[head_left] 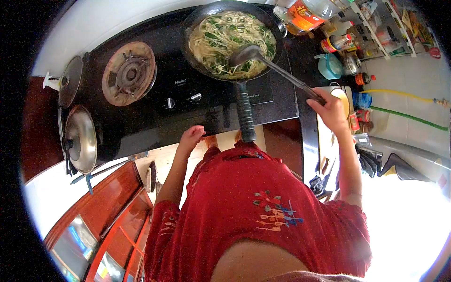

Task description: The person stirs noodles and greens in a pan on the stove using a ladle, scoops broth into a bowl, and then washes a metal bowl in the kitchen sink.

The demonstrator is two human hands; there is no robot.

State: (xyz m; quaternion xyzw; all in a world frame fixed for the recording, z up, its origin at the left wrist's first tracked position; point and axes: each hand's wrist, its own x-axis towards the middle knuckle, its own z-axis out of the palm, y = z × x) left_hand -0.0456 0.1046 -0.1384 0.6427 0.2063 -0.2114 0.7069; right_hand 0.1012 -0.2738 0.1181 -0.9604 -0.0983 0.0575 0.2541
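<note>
My right hand (331, 109) is wrapped round the handle end of a metal ladle (286, 77). The ladle's bowl rests on noodles (225, 40) mixed with green leaves, inside a dark wok (188, 54). The wok sits on the right side of a black gas stove (171, 120), its ribbed handle pointing toward me. My left hand (191, 137) hangs at the stove's front edge, fingers loosely curled in, touching neither wok nor ladle. Whether anything is inside its fingers cannot be made out.
An unused burner (129, 74) is on the stove's left. Pan lids (81, 139) stand along the left edge. An oil jug (305, 16), sauce bottles (338, 42) and a light-blue container (330, 66) crowd the right back. A cutting board (325, 141) lies right of the stove.
</note>
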